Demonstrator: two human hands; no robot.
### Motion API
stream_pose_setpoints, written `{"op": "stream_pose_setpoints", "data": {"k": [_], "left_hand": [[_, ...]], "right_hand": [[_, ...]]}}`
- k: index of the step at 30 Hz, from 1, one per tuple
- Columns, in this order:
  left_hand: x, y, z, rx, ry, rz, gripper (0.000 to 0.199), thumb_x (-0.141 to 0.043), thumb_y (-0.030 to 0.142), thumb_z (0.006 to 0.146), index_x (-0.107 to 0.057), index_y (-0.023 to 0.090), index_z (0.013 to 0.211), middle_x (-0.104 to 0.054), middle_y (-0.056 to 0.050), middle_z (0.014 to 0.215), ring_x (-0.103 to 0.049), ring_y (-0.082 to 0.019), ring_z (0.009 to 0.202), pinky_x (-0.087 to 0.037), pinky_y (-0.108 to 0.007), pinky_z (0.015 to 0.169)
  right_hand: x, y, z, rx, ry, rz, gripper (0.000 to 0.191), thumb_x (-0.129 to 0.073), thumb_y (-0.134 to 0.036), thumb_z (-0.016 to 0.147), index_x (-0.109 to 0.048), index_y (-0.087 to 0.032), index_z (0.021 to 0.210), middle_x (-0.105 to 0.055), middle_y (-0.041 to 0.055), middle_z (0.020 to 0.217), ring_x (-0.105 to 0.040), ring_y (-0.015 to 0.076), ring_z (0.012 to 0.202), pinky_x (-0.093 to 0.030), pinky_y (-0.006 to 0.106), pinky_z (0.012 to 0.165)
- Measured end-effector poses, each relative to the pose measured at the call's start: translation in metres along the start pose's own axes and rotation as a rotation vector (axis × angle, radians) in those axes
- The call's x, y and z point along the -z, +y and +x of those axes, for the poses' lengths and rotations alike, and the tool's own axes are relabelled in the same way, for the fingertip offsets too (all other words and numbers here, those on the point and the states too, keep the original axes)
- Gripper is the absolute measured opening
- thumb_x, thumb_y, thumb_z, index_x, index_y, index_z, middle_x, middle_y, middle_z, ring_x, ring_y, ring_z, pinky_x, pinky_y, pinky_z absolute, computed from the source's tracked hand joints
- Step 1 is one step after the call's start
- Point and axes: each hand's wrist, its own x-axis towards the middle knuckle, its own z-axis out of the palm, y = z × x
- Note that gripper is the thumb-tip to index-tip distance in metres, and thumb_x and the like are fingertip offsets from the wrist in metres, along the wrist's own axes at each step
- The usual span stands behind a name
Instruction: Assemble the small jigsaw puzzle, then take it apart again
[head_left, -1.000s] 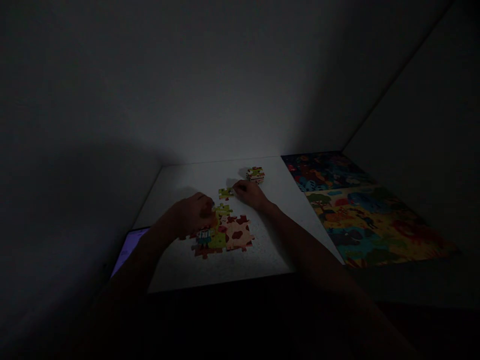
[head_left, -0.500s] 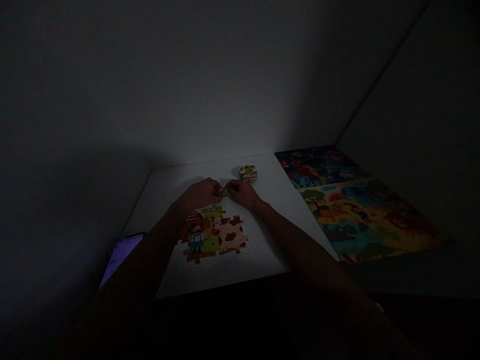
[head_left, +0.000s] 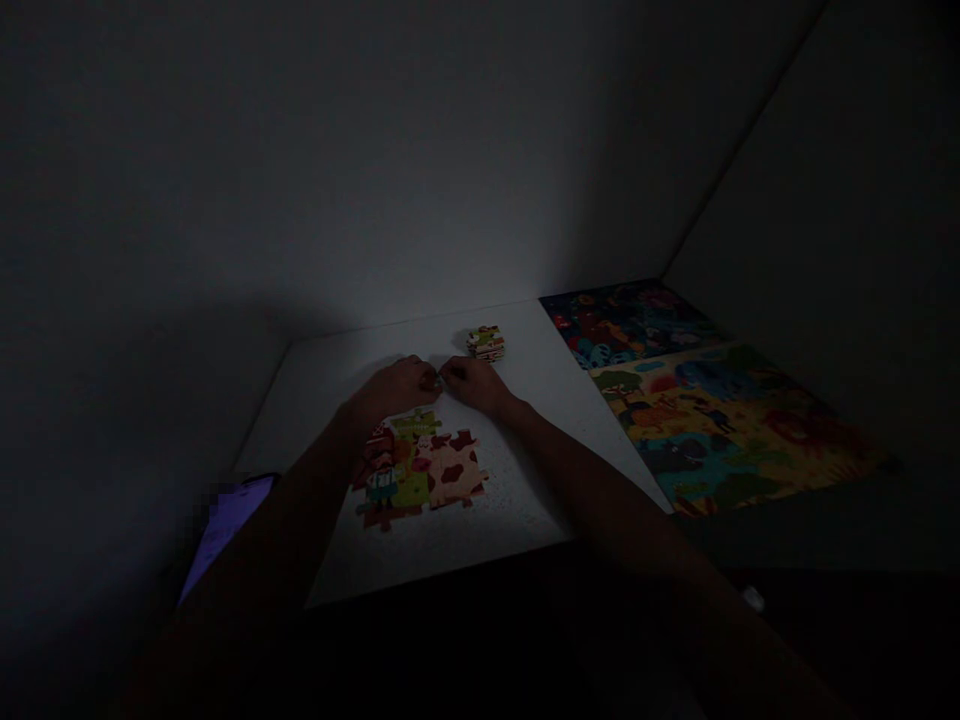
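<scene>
Fingertips of my left hand (head_left: 399, 387) and my right hand (head_left: 476, 384) meet over the white board, both closed in a pinch. Between them is a small puzzle piece (head_left: 440, 380), mostly hidden by the fingers. Just nearer to me lies a partly joined jigsaw puzzle (head_left: 454, 472), showing a spotted cow, a figure in blue and a red barn; my left wrist and forearm pass beside its left edge. Behind my right hand stands a stack of puzzle pieces (head_left: 486, 342), a green one on top.
On the right lie two assembled picture puzzles, a dark one (head_left: 630, 325) behind a brighter animal scene (head_left: 720, 430). A lit phone (head_left: 229, 525) rests by the left edge of the white board (head_left: 517, 525). A wall rises directly behind, and the scene is dim.
Both hands have drawn closer together, and less of the puzzle piece shows between the fingertips. The whole view has shifted slightly; the joined puzzle and the stack look unchanged.
</scene>
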Motion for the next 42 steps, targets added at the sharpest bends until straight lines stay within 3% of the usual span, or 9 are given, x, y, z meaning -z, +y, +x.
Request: {"op": "stream_pose_setpoints", "data": {"k": [6, 10, 15, 21, 26, 31, 36, 42], "left_hand": [[0.001, -0.002, -0.004, -0.083, -0.011, 0.023, 0.022, -0.053, 0.036, 0.086, -0.067, 0.019, 0.090, -0.066, -0.009, 0.097, -0.059, -0.024, 0.100, -0.045, -0.036, 0.093], [-0.002, -0.003, -0.018, -0.036, 0.110, -0.032, 0.033, -0.055, 0.039, 0.088, -0.063, 0.018, 0.112, -0.064, -0.011, 0.117, -0.056, -0.025, 0.115, -0.044, -0.038, 0.101], [-0.014, 0.001, -0.067, 0.077, 0.278, -0.001, 0.041, -0.048, 0.038, 0.093, -0.056, 0.018, 0.128, -0.057, -0.012, 0.131, -0.052, -0.025, 0.123, -0.041, -0.043, 0.106], [-0.036, 0.012, -0.130, 0.164, 0.349, 0.082, 0.040, -0.051, 0.036, 0.092, -0.058, 0.020, 0.128, -0.055, -0.014, 0.138, -0.050, -0.030, 0.129, -0.038, -0.051, 0.109], [-0.043, 0.020, -0.158, 0.208, 0.384, 0.094, 0.040, -0.047, 0.042, 0.095, -0.058, 0.019, 0.125, -0.051, -0.016, 0.142, -0.044, -0.032, 0.135, -0.031, -0.056, 0.113], [-0.055, 0.019, -0.175, 0.253, 0.432, 0.034, 0.040, -0.046, 0.039, 0.096, -0.052, 0.023, 0.132, -0.048, -0.012, 0.145, -0.039, -0.030, 0.139, -0.030, -0.057, 0.114], [-0.065, 0.022, -0.185, 0.233, 0.415, 0.014, 0.057, -0.056, 0.047, 0.090, -0.043, 0.027, 0.142, -0.037, -0.011, 0.154, -0.031, -0.032, 0.144, -0.023, -0.058, 0.118], [-0.062, 0.023, -0.189, 0.116, 0.302, 0.002, 0.076, -0.064, 0.064, 0.079, -0.046, 0.025, 0.141, -0.041, -0.012, 0.152, -0.031, -0.035, 0.143, -0.025, -0.058, 0.117]], "right_hand": [[-0.002, 0.002, 0.001, -0.007, 0.010, -0.011, 0.017, -0.055, -0.018, 0.088, -0.072, -0.017, 0.092, -0.072, 0.0028, 0.086, -0.061, 0.0138, 0.076, -0.042, 0.023, 0.071], [-0.002, 0.005, 0.001, -0.010, 0.005, -0.012, 0.017, -0.056, -0.018, 0.087, -0.072, -0.017, 0.093, -0.073, 0.0029, 0.086, -0.061, 0.0142, 0.076, -0.042, 0.023, 0.071], [0.002, 0.004, -0.002, 0.032, -0.071, -0.033, 0.017, -0.057, -0.020, 0.086, -0.073, -0.016, 0.091, -0.073, 0.0031, 0.084, -0.061, 0.0143, 0.074, -0.042, 0.024, 0.070], [0.008, -0.007, -0.008, 0.067, -0.180, -0.079, 0.018, -0.059, -0.028, 0.088, -0.073, -0.017, 0.088, -0.072, 0.0035, 0.085, -0.062, 0.0147, 0.074, -0.042, 0.024, 0.068], [0.005, -0.019, -0.011, 0.158, -0.326, -0.145, 0.016, -0.062, -0.032, 0.088, -0.072, -0.020, 0.089, -0.068, 0.0006, 0.079, -0.059, 0.0145, 0.071, -0.041, 0.024, 0.064], [0.003, -0.030, -0.021, 0.139, -0.372, -0.206, 0.036, -0.071, -0.039, 0.082, -0.066, -0.019, 0.112, -0.067, 0.0066, 0.098, -0.061, 0.0175, 0.078, -0.047, 0.028, 0.069], [-0.001, -0.040, -0.031, 0.124, -0.388, -0.257, 0.043, -0.071, -0.041, 0.081, -0.064, -0.019, 0.117, -0.063, 0.0122, 0.112, -0.062, 0.0216, 0.090, -0.050, 0.033, 0.079], [-0.002, -0.049, -0.034, 0.100, -0.395, -0.281, 0.043, -0.073, -0.034, 0.079, -0.063, -0.020, 0.118, -0.060, 0.0127, 0.115, -0.061, 0.0239, 0.097, -0.051, 0.037, 0.084]]}}
